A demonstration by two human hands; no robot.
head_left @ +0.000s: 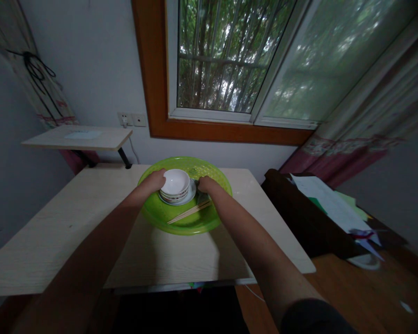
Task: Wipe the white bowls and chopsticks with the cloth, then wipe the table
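A round green tray [184, 227] stands on the table, holding a stack of white bowls [176, 182] on a white plate [192, 194]. My left hand [156, 180] is closed at the left rim of the top bowl. To the right of the stack, my right hand [209, 184] has its fingers curled together beside the plate; what they grip is hidden. Just below those fingers lies a greyish, shiny object [202, 197], too dim to name. Several light wooden chopsticks [186, 214] lie slanted across the tray's front, under my right wrist.
The pale wooden table [181, 260] stands against the wall under a window [223, 55]. A small raised shelf [80, 138] on black legs is at the back left. On the right, papers [323, 204] lie on a dark brown piece of furniture [292, 213].
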